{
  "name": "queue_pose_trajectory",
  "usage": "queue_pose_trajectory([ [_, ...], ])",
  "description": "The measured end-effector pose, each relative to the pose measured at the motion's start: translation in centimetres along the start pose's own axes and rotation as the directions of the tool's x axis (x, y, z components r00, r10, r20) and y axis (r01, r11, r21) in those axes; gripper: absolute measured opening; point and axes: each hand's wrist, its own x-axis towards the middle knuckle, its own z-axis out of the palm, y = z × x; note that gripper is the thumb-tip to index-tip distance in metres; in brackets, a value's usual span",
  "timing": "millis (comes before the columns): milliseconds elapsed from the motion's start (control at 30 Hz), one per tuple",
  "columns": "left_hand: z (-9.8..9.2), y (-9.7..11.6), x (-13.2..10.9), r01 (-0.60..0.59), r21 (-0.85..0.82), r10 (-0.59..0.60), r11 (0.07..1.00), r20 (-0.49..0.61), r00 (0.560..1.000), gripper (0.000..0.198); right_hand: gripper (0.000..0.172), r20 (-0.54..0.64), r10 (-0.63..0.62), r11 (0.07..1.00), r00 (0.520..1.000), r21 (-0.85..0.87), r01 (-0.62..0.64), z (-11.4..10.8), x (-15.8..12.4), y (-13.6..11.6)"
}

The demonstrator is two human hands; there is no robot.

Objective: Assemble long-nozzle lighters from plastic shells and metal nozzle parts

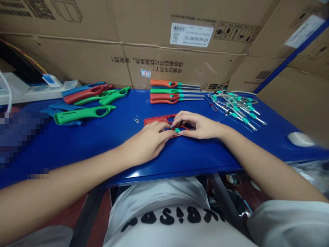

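Both my hands meet at the middle of the table over red lighter parts. My left hand (150, 137) is closed, its thumb and fingers on the near red lighter casing, mostly covered by my fingers. My right hand (196, 125) curls in from the other side, fingertips pinched at the same casing. Between the fingertips shows a teal part (177, 130) in the casing. Just behind lies another red casing half (156, 120), partly under my right fingers. Finished-looking lighters, an orange one (164, 83), a green one (163, 91) and red ones (164, 97), lie stacked behind.
Green casing halves (83, 115) and red and blue ones lie at the left. Metal lighter tubes with teal parts (239, 106) are heaped at the right, beside a small screwdriver (212, 106). A white rounded object (300, 139) sits far right. Cardboard (144, 41) walls the back.
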Motion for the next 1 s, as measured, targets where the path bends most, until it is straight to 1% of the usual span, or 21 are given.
queue_pose_trajectory([
  [133, -0.1, -0.1, -0.1, 0.003, 0.007, -0.003, 1.0, 0.012, 1.0, 0.037, 0.031, 0.015, -0.001, 0.999, 1.0, -0.049, 0.001, -0.9, -0.4, -0.3],
  [200, -0.1, -0.2, -0.1, 0.005, 0.01, -0.005, 1.0, 0.018, 1.0, 0.038, 0.032, 0.024, 0.021, 0.997, 0.999, -0.075, -0.02, -1.6, -0.6, -0.4],
  [367, 0.0, -0.4, -0.1, 0.016, 0.0, -0.016, 1.0, 0.023, 1.0, 0.038, 0.024, 0.067, 0.163, 0.986, 0.984, -0.053, -0.159, -2.2, -1.0, -0.3],
  [433, 0.0, -0.4, 0.0, 0.017, 0.004, -0.017, 1.0, 0.031, 0.999, 0.038, 0.021, 0.064, 0.185, 0.982, 0.981, -0.061, -0.181, -2.1, -0.9, -0.4],
  [667, -0.2, -0.4, 0.0, 0.011, 0.032, -0.012, 0.999, 0.024, 1.0, 0.038, 0.011, 0.009, 0.114, 0.981, 0.993, -0.162, -0.111, -1.8, -0.8, -1.0],
  [833, -0.3, -0.6, 0.0, 0.015, -0.006, -0.015, 1.0, 0.002, 1.0, 0.037, 0.013, 0.028, 0.07, 0.981, 0.997, -0.185, -0.064, -1.8, -1.0, -0.7],
  [933, -1.2, -0.6, 0.2, 0.022, -0.074, -0.025, 0.997, -0.037, 0.999, 0.031, 0.017, -0.008, 0.048, 0.978, 0.999, -0.202, -0.049, -1.9, -1.0, -0.3],
  [1000, -2.2, -0.5, 0.3, 0.074, -0.081, -0.078, 0.994, -0.047, 0.996, 0.026, 0.019, -0.047, 0.049, 0.974, 0.998, -0.219, -0.058, -1.9, -1.0, 0.0],
])
